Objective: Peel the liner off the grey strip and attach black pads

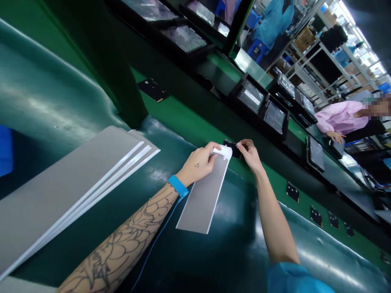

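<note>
Grey strip (201,205), six o'clock: matt, smooth; curled white end (227,152) paper-like. Black piece (236,151), three o'clock: dull finish. Sheet stack (70,175), nine o'clock: flat, matt. Bench mat (235,256), five o'clock: smooth, glossy, rubbery. Trays (286,122), two o'clock: plastic-looking; packets (274,117) inside under shiny film.

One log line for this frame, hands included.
left hand: holding gray strip by curled end | right hand: at black piece | gray sheets: stacked, left side

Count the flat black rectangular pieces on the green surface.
6: one piece toward the upper left, one at the bare right hand, four in a row at lower right. A blurred dark shape near the right edge may be another.
</note>
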Tool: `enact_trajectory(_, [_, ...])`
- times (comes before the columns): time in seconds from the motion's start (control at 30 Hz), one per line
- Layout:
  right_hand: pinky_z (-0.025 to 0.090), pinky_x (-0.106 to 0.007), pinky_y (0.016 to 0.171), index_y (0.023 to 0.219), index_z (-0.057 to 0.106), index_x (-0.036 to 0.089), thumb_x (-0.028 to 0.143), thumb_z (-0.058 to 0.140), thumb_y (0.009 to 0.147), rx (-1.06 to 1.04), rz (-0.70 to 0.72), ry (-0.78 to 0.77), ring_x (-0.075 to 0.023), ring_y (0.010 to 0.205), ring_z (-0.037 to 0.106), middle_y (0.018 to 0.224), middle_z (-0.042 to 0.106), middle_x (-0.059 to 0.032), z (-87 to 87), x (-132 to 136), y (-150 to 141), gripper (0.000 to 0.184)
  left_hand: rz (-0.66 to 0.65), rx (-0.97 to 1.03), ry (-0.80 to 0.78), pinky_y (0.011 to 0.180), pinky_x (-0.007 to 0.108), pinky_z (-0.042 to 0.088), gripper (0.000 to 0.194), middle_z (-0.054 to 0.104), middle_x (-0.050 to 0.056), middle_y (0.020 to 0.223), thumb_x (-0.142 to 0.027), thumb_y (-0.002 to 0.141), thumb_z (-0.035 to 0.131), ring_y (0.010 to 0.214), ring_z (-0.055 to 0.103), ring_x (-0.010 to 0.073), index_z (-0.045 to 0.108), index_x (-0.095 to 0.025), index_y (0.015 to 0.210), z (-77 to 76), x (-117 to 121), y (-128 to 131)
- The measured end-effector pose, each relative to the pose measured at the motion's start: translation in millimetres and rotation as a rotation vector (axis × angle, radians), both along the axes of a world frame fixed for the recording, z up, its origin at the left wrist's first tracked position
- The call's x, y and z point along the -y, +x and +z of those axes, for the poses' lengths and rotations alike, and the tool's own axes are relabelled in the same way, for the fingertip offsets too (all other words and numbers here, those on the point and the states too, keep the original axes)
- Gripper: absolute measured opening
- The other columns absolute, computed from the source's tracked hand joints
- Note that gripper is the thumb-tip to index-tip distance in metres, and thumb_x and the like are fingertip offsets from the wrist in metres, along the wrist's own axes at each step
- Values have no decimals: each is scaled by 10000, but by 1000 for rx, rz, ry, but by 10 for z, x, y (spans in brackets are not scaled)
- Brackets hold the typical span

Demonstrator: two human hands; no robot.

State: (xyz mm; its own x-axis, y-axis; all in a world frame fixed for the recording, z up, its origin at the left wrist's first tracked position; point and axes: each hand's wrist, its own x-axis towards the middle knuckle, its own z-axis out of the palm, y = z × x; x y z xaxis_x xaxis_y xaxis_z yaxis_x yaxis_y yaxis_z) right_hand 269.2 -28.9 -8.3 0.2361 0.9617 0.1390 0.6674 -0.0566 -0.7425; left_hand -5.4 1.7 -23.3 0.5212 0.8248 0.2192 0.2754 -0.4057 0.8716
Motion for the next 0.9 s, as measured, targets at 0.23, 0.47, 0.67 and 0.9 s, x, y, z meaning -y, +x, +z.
enact_trajectory(0.23, [501, -496, 1099, 989, 780, 242, 718, 655, 956, 33, 24, -200, -331, 1264, 553, 1295, 610, -129, -75, -26, 113, 493, 285, 88, 22, 619, 338, 342, 293, 479, -60, 624, -112, 1004, 543, 528, 490, 188, 629, -198, 1270, 12, -48, 5])
enact_trajectory(0.47, [346, -546, 1259, 1002, 785, 247, 690, 669, 952, 51, 29, -218, -345, 1348, 529, 1323, 598, -127, -82, 2, 165, 461, 275, 93, 5, 621, 345, 354, 278, 477, -59, 599, -94, 1005, 535, 535, 494, 195, 640, -198, 1241, 51, -44, 2])
enact_trajectory(0.67, [375, -549, 1236, 952, 757, 248, 678, 658, 949, 110, 26, -188, -341, 1308, 550, 1289, 606, -128, -126, 41, 192, 441, 284, 75, 0, 619, 344, 334, 275, 449, -65, 596, -106, 1008, 544, 515, 459, 184, 643, -204, 1244, 30, -52, 6])
enact_trajectory(0.9, [514, -404, 1017, 1097, 575, 233, 640, 688, 888, -82, -256, 72, -243, 1045, 604, 1101, 631, -76, -227, 191, -4, 472, 252, 81, 20, 612, 331, 334, 263, 433, -68, 585, -166, 1003, 549, 509, 463, 186, 657, -208, 1239, 26, -63, -24])
